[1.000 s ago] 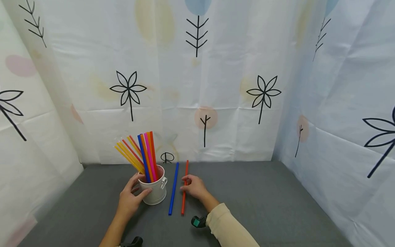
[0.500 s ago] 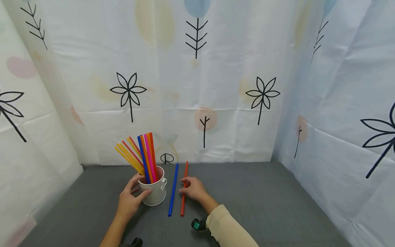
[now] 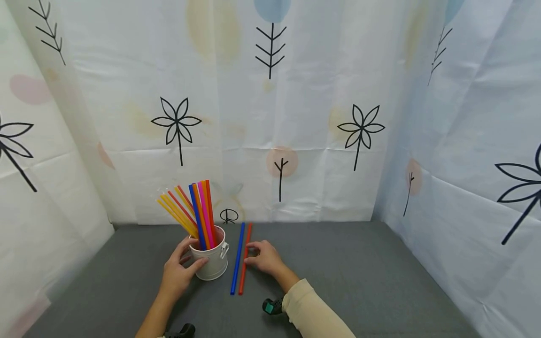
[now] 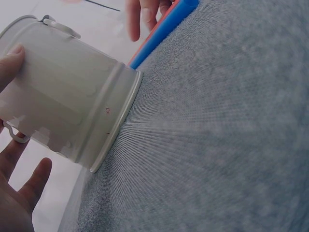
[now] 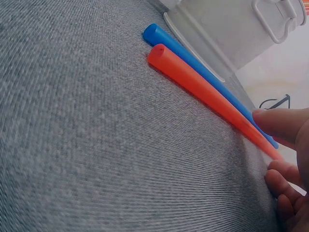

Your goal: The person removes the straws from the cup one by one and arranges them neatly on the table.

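Note:
A small white metal bucket [image 3: 210,263] stands upright on the grey table, holding several coloured straws [image 3: 204,213]. My left hand [image 3: 179,267] holds its left side, with the thumb on the front and fingers near the rim. In the left wrist view that thumb [image 4: 12,65] lies on the bucket wall. Right of the bucket, a blue straw [image 3: 237,260] and a red straw [image 3: 243,277] lie side by side, nearly parallel. My right hand [image 3: 266,258] is at the red straw, thumb and forefinger spread apart and touching it about midway.
Yellow and thin red straws in clear wrapping [image 3: 177,211] lean out of the bucket's left side. The grey tabletop [image 3: 359,277] extends to both sides. White patterned cloth [image 3: 317,117] hangs behind and along the sides. Black wrist devices [image 3: 272,306] sit near both wrists.
The red straw has slid left along the table, now close beside the blue one. My right hand has shifted slightly left with it. My left hand and the bucket have stayed put.

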Tool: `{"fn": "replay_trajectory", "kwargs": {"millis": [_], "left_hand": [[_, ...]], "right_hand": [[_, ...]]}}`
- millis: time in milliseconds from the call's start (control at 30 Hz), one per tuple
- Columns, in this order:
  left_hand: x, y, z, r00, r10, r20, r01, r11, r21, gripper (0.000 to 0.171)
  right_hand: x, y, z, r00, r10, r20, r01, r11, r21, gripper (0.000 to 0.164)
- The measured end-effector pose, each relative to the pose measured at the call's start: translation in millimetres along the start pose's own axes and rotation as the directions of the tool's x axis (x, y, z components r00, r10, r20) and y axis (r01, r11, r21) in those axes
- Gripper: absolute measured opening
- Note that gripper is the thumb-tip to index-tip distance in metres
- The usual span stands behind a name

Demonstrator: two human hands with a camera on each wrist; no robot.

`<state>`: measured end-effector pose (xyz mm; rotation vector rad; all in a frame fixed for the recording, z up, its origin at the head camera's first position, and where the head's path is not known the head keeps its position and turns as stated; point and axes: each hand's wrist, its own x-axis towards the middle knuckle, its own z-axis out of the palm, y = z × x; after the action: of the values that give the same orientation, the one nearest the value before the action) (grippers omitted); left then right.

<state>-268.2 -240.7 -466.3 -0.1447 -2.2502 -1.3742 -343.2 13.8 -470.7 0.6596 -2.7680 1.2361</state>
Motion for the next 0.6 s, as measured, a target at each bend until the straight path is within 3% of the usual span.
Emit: {"fn": "replay_trajectory", "kwargs": {"millis": [600], "left_hand": [[0.3,-0.5,0.4,1.000,0.005,-0.001,-0.005,1.000,0.019,0.054]], "right_hand": [[3.8,-0.2,-0.1,0.996,-0.045,0.074,0.058,0.981,-0.185,0.049]]}}
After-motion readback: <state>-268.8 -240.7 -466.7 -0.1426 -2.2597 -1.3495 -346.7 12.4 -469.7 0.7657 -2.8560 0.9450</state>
